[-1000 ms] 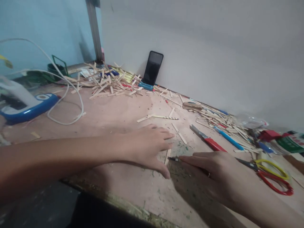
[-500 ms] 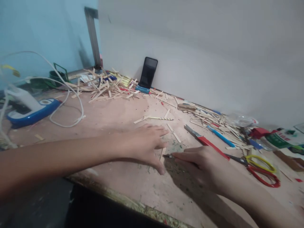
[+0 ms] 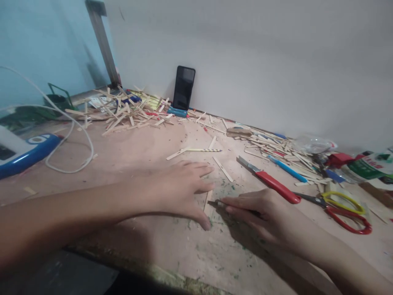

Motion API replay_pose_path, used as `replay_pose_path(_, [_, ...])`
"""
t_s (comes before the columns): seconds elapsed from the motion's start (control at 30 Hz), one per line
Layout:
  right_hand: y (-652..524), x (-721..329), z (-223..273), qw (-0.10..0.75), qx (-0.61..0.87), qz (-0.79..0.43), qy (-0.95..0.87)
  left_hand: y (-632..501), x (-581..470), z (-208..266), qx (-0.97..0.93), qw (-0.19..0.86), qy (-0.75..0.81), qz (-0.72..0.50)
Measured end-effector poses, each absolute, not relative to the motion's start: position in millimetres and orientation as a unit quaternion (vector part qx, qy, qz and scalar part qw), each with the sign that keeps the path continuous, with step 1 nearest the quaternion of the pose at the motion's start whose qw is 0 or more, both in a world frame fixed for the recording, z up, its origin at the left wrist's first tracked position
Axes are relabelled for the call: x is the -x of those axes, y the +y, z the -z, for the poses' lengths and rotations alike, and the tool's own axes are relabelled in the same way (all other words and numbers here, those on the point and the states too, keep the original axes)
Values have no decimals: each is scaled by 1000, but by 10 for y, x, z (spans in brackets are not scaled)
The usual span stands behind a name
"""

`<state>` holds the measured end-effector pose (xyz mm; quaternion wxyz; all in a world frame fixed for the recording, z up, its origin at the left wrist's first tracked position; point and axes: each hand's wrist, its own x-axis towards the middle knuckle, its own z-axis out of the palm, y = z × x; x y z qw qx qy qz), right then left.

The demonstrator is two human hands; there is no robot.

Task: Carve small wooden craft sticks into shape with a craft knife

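While our left hand (image 3: 181, 188) lies flat on the table (image 3: 138, 151) with its fingers (image 3: 204, 169) spread, it pins the near end of a thin wooden stick (image 3: 208, 199) under the thumb and palm edge. Our right hand (image 3: 260, 211) comes in from the stick's right side, its fingers pressed together around a small cutting tool (image 3: 216, 203) (only the dark tip shows, so we cannot say what sort of blade it is). That tip touches the stick just beside our left thumb. We judge the cut to be barely begun: the stick looks whole, and no severed piece lies against it. What seems left is to drive the tip through and free the offcut.

The stick sits between our two hands, its far end poking out past the left fingers. Beyond the stick lie loose sticks (image 3: 222, 169), and to its right a red-handled knife (image 3: 270, 182), then scissors (image 3: 340, 207). Well behind the stick, a pile of sticks (image 3: 123, 112) and a phone (image 3: 183, 88) stand near the wall.
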<state>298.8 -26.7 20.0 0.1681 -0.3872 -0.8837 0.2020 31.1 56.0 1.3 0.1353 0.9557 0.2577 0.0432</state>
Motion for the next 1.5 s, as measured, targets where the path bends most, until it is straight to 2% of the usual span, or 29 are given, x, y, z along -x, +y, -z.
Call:
replay_pose_path(0.3, [-420, -2856, -294, 157, 426, -125, -882, 544, -343, -3, -949, 157, 270, -36])
replay_pose_path(0.77, [-315, -2994, -188, 147, 400, -134, -894, 549, -325, 7, -954, 138, 264, -43])
replay_pose_path(1.0, [-325, -2907, -205, 151, 430, -196, -868, 572, -310, 14, -964, 112, 236, -51])
replay_pose_path(1.5, [-261, -3031, -178, 182, 410, -205, -870, 622, -269, -9, -975, 92, 191, -69])
